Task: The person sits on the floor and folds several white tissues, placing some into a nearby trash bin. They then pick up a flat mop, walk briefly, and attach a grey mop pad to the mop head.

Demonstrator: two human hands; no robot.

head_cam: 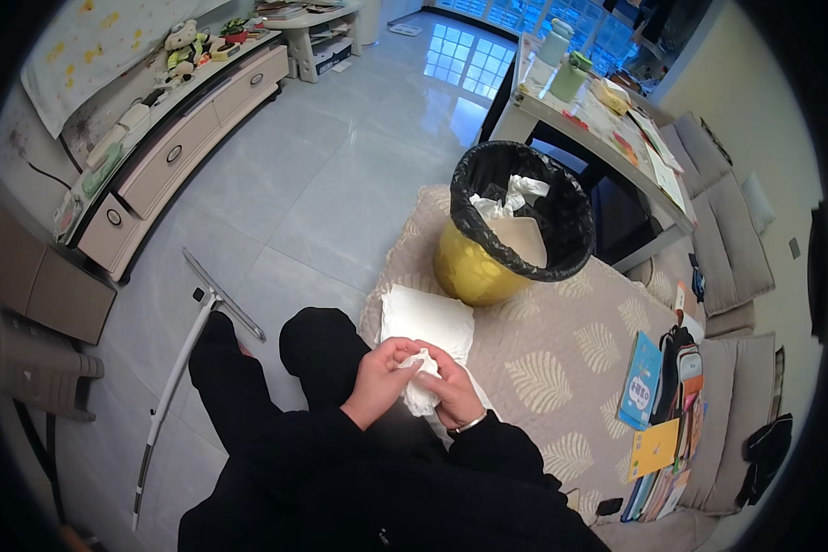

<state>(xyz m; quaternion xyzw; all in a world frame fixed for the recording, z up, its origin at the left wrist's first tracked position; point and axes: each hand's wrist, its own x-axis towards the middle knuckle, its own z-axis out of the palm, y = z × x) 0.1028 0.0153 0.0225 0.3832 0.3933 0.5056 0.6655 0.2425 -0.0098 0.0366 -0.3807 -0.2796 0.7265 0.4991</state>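
A crumpled white tissue [422, 392] is held between my two hands above my lap. My left hand [381, 381] pinches it from the left, thumb on top. On the other side my right hand [453, 391] grips it too, with a bracelet at the wrist. Just beyond my fingers, a flat stack of white paper [428, 321] lies on the leaf-patterned sofa cover [538, 376]. Past the stack stands a yellow bin [472, 272] with a black liner [571, 238]. Inside the bin are crumpled white papers [517, 196] and a beige flat piece [521, 238].
A squeegee mop [183, 369] lies on the tiled floor [303, 200] at left. Along the wall runs a low drawer cabinet [193, 141]. Beyond the bin, a table [597, 117] bears bottles and papers. Books [652, 448] and a backpack [679, 376] rest on the right.
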